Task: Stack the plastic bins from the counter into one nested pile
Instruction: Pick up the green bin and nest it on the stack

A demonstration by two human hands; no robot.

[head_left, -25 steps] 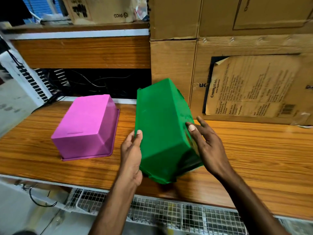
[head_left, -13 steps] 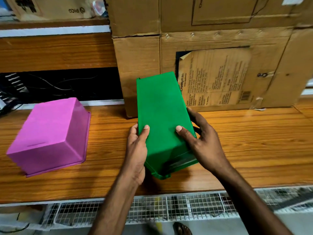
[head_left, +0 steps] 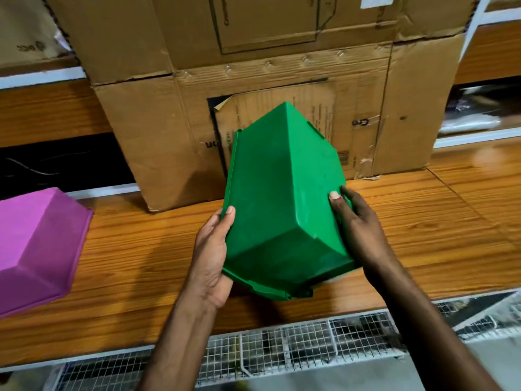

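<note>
Grip: your left hand (head_left: 210, 258) and right hand (head_left: 359, 230) clasp the green bin (head_left: 279, 198) between them, thumbs on its outer walls.
Green bin: held tilted above the bench (head_left: 423, 238), closed bottom toward you, rim low.
Pink bin (head_left: 33, 246): upside down on the bench, well to the left.
Bench: glossy wood-grain top, wire mesh (head_left: 282, 354) below its front edge.
Backdrop: creased cardboard boxes (head_left: 253, 52), stacked.

Both forearms extend forward, left hand (head_left: 210, 258) and right hand (head_left: 359, 232) clamped on opposite sides of the green bin (head_left: 282, 198), thumbs on top.
</note>
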